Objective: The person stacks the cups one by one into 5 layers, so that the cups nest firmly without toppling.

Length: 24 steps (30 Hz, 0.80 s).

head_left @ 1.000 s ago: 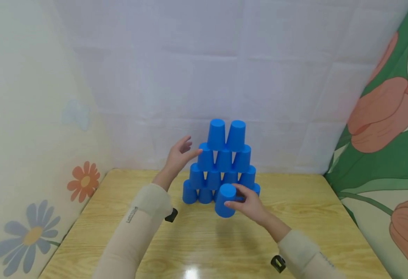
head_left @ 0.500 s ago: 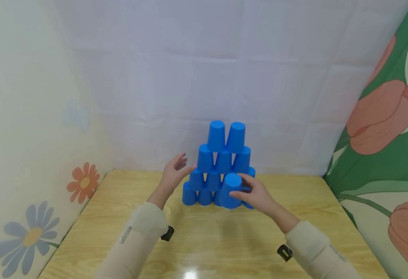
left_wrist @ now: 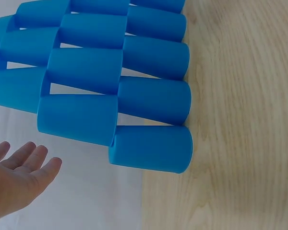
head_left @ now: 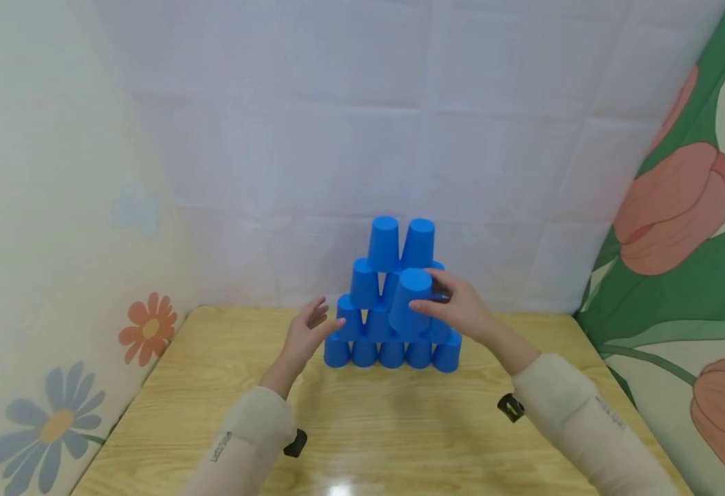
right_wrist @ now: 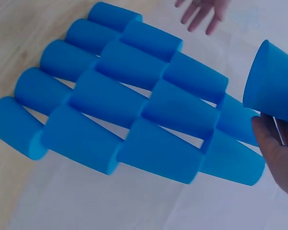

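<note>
A stepped pyramid of upside-down blue cups (head_left: 364, 284) stands on the table, its top row made of two cups side by side. My right hand (head_left: 458, 306) holds one more blue cup (head_left: 411, 303) upside down, thumb on the near side and fingers behind it. In the head view this cup overlaps the pyramid's right half. The right wrist view has the held cup (right_wrist: 273, 84) at the right edge, off the stack. My left hand (head_left: 305, 335) hovers left of the lower rows with fingers spread, holding nothing; the left wrist view shows its fingers (left_wrist: 38, 160) apart from the cups.
The wooden table (head_left: 226, 386) runs up to a white cloth backdrop (head_left: 288, 151). Painted walls with flowers (head_left: 151, 327) and tulips (head_left: 679, 207) flank it. A black wrist camera (head_left: 511, 407) hangs at the right cuff, another (head_left: 295, 443) at the left.
My right hand has raised its cup from low before the bottom row to about the third row's height. My left hand has drawn down and slightly left, away from the pyramid.
</note>
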{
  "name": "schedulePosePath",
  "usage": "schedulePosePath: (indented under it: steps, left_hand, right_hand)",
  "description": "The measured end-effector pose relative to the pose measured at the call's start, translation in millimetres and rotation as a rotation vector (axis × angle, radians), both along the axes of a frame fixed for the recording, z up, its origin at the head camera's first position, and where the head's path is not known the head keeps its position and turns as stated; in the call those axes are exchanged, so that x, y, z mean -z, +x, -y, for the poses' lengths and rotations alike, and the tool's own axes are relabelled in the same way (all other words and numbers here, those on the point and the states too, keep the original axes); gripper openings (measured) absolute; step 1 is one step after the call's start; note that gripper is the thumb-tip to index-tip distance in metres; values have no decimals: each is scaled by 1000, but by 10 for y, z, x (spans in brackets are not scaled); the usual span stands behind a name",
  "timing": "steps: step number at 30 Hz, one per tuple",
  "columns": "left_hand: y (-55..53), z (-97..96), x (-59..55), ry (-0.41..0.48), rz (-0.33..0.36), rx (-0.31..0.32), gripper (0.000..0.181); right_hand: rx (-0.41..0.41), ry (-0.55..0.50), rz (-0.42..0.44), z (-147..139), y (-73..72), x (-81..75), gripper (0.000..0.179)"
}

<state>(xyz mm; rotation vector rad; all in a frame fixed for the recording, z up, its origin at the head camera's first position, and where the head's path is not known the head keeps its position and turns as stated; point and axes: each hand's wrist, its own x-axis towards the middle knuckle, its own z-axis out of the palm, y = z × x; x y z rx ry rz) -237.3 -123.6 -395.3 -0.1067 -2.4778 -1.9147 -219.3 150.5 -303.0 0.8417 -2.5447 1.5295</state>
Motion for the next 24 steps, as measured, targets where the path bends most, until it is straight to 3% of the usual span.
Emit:
schedulePosePath:
  steps: [10,24]
  left_hand:
    - [72,-1,125,-23,32,-30,82]
    - [155,-1,233,-28,27,-43,76]
  right_hand:
    - [6,-39,-10,-29,-155,-353,47]
    - [131,-82,-98,-39,-421,-759,60]
